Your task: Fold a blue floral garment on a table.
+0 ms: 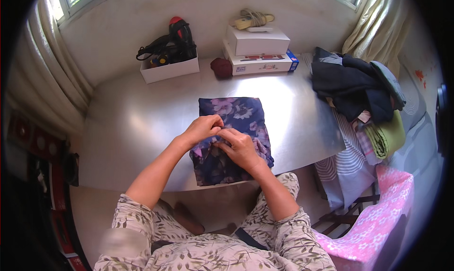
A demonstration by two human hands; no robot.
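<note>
A dark blue cloth with pink and white flowers (244, 111) lies folded into a rough rectangle on the metal-topped table (117, 147), near its front edge. Its lower half is bunched and creased. Over the middle of this cloth, my left hand (205, 130) and my right hand (239, 147) meet at the fingertips, pinching a gathered bit of the fabric. The exact spot between the fingers is mostly hidden. My right thumb points left, low over the creased part.
At the back stand an open white box (170, 72) holding a black-and-red hair dryer (182, 37), a dark red balled item (221, 68) and stacked boxes (260, 40) topped by a corded power strip (253, 20). Piled clothes (351, 83) sit right, above a pink floral-covered chair (376, 218).
</note>
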